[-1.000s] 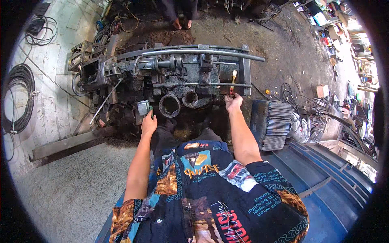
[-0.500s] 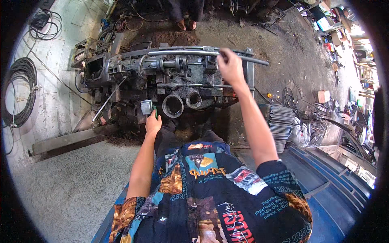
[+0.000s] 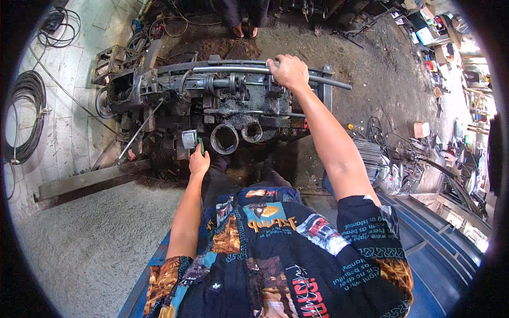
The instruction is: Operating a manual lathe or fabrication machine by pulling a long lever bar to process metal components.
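Note:
Along the far side of a dark, greasy machine (image 3: 175, 85) lies a long grey metal rod (image 3: 334, 83), its right end jutting past the frame. My right hand (image 3: 290, 72) is closed over the rod right of its middle, knuckles up; the fingertips are hidden beneath. My left hand (image 3: 199, 160) is at the machine's near side, with curled fingers against a green part (image 3: 200, 144) beside a small grey metal box (image 3: 189, 139). The palm hides most of that grip. Two round, open-topped cups (image 3: 225, 139) stand near the left hand. Grey shavings or grit (image 3: 257, 98) coat the machine's middle.
Another person's feet (image 3: 245, 31) are beyond the machine. A thin bar (image 3: 139, 131) slants off its left side. Coiled black cable (image 3: 29, 116) hangs at the left wall. A stack of ribbed metal pieces (image 3: 367, 159) and tangled scrap (image 3: 395, 172) lie at right.
My right hand has shifted slightly left along the rod and turned flatter over it, the elbow swinging outward. The rod looks nearly unmoved. My left hand keeps its place.

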The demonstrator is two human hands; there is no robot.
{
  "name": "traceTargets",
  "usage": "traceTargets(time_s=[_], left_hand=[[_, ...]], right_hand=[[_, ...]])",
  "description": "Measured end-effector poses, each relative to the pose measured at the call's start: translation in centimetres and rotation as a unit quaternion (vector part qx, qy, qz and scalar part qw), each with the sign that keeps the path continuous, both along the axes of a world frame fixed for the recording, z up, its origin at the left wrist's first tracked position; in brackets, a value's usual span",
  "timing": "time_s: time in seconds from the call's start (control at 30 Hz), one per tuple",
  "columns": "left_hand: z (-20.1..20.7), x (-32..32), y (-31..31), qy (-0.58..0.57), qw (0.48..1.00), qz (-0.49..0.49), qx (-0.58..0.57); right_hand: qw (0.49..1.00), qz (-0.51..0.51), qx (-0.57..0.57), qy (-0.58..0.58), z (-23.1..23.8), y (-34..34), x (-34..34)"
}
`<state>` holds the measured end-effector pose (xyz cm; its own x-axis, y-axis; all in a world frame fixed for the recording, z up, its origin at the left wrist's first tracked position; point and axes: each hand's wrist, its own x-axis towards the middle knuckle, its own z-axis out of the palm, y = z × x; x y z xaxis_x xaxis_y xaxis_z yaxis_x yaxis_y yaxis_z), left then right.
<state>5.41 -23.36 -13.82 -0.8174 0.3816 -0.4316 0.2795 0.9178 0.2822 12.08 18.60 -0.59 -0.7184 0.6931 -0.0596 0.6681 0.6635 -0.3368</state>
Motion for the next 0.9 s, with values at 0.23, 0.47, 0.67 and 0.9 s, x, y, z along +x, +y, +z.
traceTargets(time_s=[0.23, 0.47, 0.67, 0.9], left_hand=[[-0.75, 0.36, 0.04, 0.01, 1.0, 0.02, -0.004], [0.08, 0.5, 0.4, -0.005, 0.999, 0.033, -0.023], [-0.32, 0.78, 0.04, -0.007, 0.999, 0.031, -0.007], [-0.09, 0.73, -0.11, -0.007, 0.999, 0.038, 0.011]], right_hand=[[1.0, -0.008, 0.011, 0.007, 0.28, -0.49, -0.63], [0.999, -0.029, 0.006, 0.021, -0.21, -0.54, -0.45], [0.999, -0.033, 0.001, 0.007, -0.07, -0.45, -0.49], [0.999, -0.039, 0.001, 0.0, 0.26, -0.84, -0.67]])
